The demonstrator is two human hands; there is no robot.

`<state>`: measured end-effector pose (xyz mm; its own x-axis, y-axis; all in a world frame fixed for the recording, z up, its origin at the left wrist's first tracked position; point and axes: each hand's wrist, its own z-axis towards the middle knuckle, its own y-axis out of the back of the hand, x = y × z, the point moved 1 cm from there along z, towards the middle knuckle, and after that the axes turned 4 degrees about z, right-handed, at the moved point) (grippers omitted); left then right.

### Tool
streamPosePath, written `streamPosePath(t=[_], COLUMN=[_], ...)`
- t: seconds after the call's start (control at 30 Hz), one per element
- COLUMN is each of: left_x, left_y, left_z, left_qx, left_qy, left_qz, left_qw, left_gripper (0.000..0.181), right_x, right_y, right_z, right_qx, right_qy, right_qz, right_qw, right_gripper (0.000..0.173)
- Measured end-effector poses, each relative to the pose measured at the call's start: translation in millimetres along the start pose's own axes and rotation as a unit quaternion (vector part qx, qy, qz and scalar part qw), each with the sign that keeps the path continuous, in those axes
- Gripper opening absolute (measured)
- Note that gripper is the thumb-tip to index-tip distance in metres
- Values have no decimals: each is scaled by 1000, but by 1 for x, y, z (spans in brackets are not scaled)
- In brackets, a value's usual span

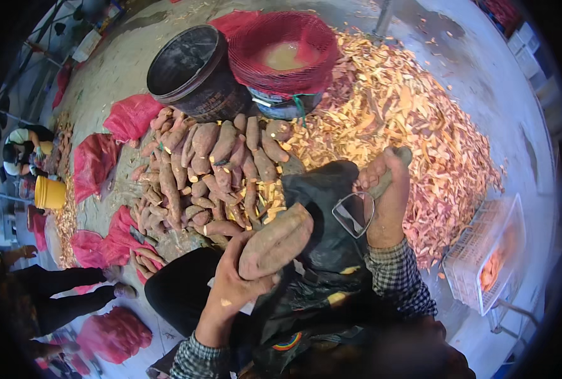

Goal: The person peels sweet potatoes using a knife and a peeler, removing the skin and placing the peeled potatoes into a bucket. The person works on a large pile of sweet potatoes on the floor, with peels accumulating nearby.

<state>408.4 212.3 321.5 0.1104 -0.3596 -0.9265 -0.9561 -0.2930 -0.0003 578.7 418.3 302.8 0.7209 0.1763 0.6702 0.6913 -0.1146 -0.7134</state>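
Note:
My left hand (236, 279) grips a large unpeeled sweet potato (277, 241) above my lap. To its right, my right hand (387, 189) is closed around the handle of a peeler (354, 215) with a wide metal frame; the tool is apart from the sweet potato. A black apron (318, 213) covers my lap, with a few pale peel scraps on it. Beyond my knees lies a heap of unpeeled sweet potatoes (210, 156). A large pile of peelings (423, 132) spreads to the right of the heap.
A black bucket (186, 66) and a bucket covered with red mesh (285, 85) stand behind the heap. At right is a white plastic crate (479, 256) holding orange pieces. Red mesh sacks (96, 166) lie at left. A person (68, 293) stands at lower left; others work farther off.

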Motion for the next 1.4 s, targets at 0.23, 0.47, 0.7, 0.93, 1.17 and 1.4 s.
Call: streamPosePath(t=[0.23,0.47,0.7,0.93,1.17,1.4], left_x=[39,39,38,23,38,49], left_y=[-86,-94,-87,-101,-82,-81], left_z=[-52,-50,-48,-43,-60,-58], left_qx=[-102,-91,-97,-76,-133,-172], left_qy=[-20,-8,77,39,-44,-29], left_qz=[99,84,18,5,40,110], left_qw=[990,992,992,996,989,978], left_gripper=[78,69,69,73,75,65], right_x=[10,-19,16,-25,16,11], right_y=[1,5,89,33,72,26], right_z=[-115,-70,18,-45,40,-47], right_qx=[17,141,-46,113,-114,36], right_qy=[-108,-48,150,-22,131,-41], right_qz=[8,-65,-37,-131,-94,19], right_qw=[994,987,987,985,980,998], right_gripper=[16,14,10,13,24,20])
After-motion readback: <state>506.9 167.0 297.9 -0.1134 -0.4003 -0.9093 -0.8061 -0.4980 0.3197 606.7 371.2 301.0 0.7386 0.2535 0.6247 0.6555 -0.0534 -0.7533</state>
